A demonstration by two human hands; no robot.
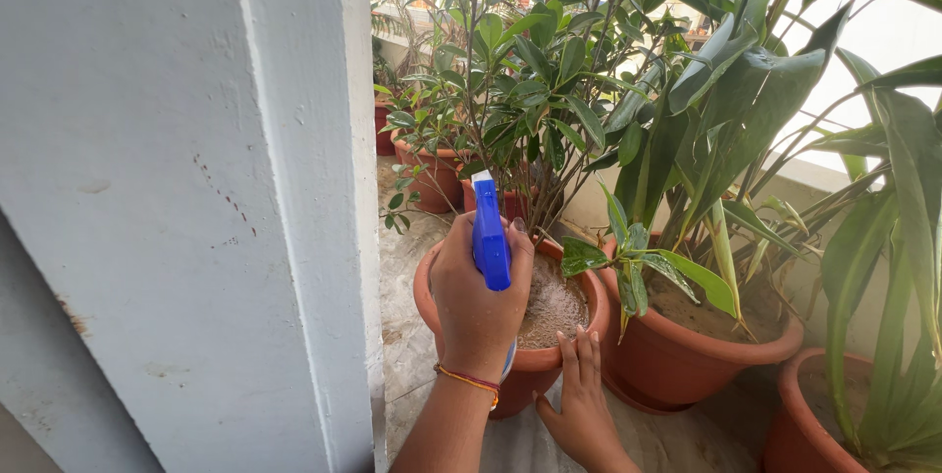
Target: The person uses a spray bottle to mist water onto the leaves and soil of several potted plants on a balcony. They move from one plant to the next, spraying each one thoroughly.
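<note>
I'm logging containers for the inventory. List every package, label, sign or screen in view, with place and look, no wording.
Spray bottle: the only package, gripped in the left hand over the nearest terracotta pot; blue trigger head with a white tip, body mostly hidden.
Labels, signs, screens: none visible.

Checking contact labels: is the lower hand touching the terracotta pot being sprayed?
Touching. In the head view the right hand has its fingertips on the rim of the terracotta pot; no gap shows. The left hand holds the blue spray bottle.
</note>
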